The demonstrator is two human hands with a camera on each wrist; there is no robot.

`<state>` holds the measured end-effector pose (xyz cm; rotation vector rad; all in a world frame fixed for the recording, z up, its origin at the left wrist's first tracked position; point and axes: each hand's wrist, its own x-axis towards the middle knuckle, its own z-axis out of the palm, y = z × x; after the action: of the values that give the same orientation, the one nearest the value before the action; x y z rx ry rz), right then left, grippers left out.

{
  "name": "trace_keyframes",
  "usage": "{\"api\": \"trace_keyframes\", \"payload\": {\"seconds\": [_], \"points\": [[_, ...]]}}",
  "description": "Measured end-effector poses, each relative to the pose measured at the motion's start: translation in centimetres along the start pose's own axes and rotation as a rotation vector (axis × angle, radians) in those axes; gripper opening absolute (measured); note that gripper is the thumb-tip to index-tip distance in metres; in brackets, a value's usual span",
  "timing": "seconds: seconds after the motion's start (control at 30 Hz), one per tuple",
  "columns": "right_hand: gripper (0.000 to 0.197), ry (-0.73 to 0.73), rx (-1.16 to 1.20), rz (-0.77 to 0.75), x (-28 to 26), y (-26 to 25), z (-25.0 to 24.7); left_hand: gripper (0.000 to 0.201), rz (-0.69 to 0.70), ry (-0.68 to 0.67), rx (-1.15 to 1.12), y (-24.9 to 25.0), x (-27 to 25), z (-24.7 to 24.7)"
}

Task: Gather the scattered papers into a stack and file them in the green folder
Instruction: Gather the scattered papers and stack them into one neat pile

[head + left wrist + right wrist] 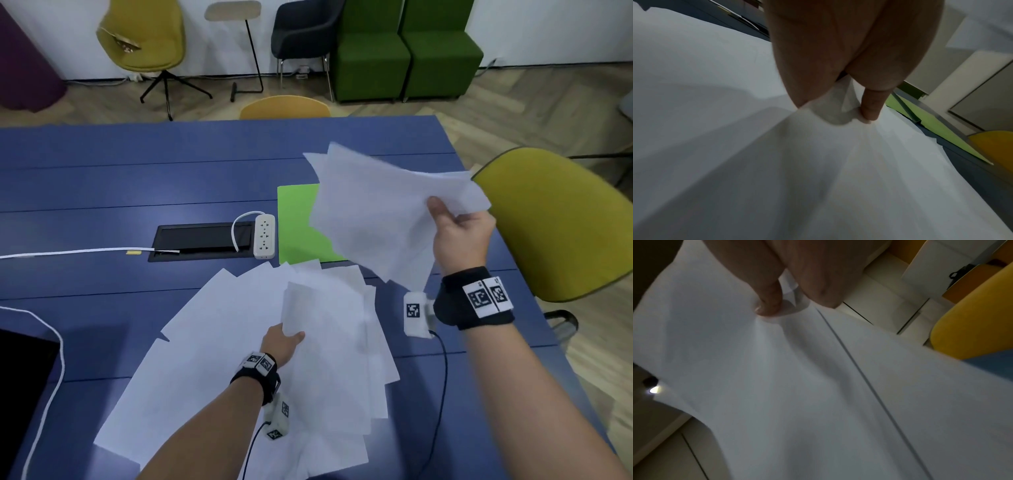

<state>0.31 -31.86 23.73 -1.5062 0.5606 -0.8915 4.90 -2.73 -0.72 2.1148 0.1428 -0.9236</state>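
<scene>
Several white sheets point(219, 346) lie fanned out on the near part of the blue table point(137, 171). My left hand point(286, 342) pinches one sheet point(325, 329) at its near edge and lifts it off the pile; the left wrist view shows thumb and finger point(870, 107) closed on that paper point(818, 162). My right hand point(455, 229) is raised above the table, gripping a loose bunch of papers point(376, 212) that partly covers the green folder point(298, 222). In the right wrist view a finger point(770, 301) presses into the held papers point(797, 386).
A white power strip point(264, 235) with its cord sits beside a black cable hatch point(202, 241) left of the folder. A white cable point(68, 253) runs along the table. A dark screen point(24, 377) is at near left, and a yellow-green chair point(555, 226) at the table's right edge.
</scene>
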Motion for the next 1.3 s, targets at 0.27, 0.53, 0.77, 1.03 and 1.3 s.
{"api": "trace_keyframes", "payload": {"seconds": [0.27,0.53,0.77,1.03,1.3], "points": [[0.015,-0.105,-0.163,0.172,0.5,4.7,0.9,0.043,-0.092,-0.056,-0.264,0.5,-0.8,-1.2],[0.025,-0.333,-0.393,0.563,-5.1,14.7,0.6,0.059,-0.207,-0.170,-0.617,0.0,-0.2,-1.6],[0.023,-0.468,-0.517,0.694,-9.0,18.7,0.6,0.062,-0.157,-0.205,-0.535,0.1,-0.1,-1.4],[0.034,-0.563,-0.568,0.715,-10.0,21.0,-0.2,0.035,0.119,-0.092,-0.231,1.0,0.4,-1.3],[0.073,-0.522,-0.011,0.661,-7.5,16.5,-0.9,0.023,0.346,-0.063,-0.279,7.1,-1.6,-5.6]]}}
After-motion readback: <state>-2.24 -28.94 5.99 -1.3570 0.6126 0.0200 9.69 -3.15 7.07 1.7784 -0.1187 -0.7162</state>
